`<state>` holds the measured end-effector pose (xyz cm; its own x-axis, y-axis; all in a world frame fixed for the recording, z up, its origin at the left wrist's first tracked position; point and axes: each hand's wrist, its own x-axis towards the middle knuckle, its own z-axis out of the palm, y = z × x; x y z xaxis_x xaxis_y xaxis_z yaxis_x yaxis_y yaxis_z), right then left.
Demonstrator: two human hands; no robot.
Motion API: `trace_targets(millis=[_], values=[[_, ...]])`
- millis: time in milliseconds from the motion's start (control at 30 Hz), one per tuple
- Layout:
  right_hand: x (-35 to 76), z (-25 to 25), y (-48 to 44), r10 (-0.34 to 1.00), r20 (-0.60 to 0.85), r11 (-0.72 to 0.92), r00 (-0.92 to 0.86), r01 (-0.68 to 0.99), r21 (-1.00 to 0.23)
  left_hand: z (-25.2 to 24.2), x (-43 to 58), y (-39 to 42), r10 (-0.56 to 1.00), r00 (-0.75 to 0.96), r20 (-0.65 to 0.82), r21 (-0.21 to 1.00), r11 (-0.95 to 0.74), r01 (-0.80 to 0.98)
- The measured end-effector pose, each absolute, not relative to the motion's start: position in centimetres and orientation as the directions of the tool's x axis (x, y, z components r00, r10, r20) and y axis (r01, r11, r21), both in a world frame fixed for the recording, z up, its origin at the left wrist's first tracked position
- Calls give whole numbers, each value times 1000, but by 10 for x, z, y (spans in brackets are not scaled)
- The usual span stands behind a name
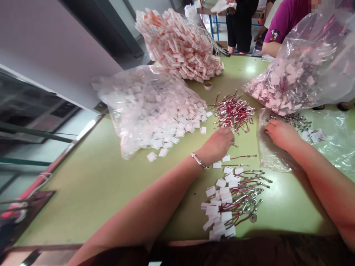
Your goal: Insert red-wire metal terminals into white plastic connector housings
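Note:
My left hand [220,143] is closed at the near edge of a pile of short red wires with metal ends [234,111]. A wire's metal tip [235,146] sticks out from under its fingers. Fingertips pinched, my right hand [281,133] reaches to small dark metal pieces [298,121] on a clear plastic bag [273,153]; whatever it grips is too small to make out. Below my left hand lie several white plastic connectors [226,195] with red wires [242,197] attached, their metal ends pointing right.
Loose white connectors [180,127] spill from a clear bag [127,122] at left. Behind it stands a heap of pink-white parts [183,48]. Another filled bag [291,77] is at back right, near a person in a purple sleeve [285,22]. A tape roll [208,85] lies on the green table [111,188].

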<state>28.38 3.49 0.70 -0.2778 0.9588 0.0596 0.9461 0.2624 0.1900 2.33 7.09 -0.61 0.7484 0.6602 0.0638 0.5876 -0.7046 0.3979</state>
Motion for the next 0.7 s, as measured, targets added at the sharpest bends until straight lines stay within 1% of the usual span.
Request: trace_targets(millis=[67,133,200,233,300,367,433,500,567,633,700], values=[[283,10,32,962,62,246,-264,946,212,-4,19,71,643,762,75,432,-710,556],[281,16,28,963,130,217,-235,966,143,-2,15,71,614,785,82,482,-714,508],[275,23,23,959,222,180,-178,984,9,-3,13,71,587,807,69,523,-710,471],[269,25,20,957,245,182,-158,980,-78,-3,13,71,584,810,62,533,-705,467],[255,26,14,962,222,221,-160,934,-280,-4,16,69,598,798,70,537,-697,475],[239,23,8,963,167,267,-212,837,-478,-3,21,66,648,754,110,560,-667,492],[225,17,4,966,158,260,-206,759,-597,0,25,60,730,671,129,655,-571,495],[217,12,3,968,186,249,-168,725,-642,4,27,55,791,605,90,783,-432,448],[213,9,2,963,218,262,-156,713,-650,7,28,51,803,595,44,866,-327,378],[212,9,1,957,237,282,-164,708,-647,9,28,49,800,599,22,894,-284,347],[213,9,0,953,266,289,-146,706,-647,8,28,49,808,589,0,897,-261,358]])
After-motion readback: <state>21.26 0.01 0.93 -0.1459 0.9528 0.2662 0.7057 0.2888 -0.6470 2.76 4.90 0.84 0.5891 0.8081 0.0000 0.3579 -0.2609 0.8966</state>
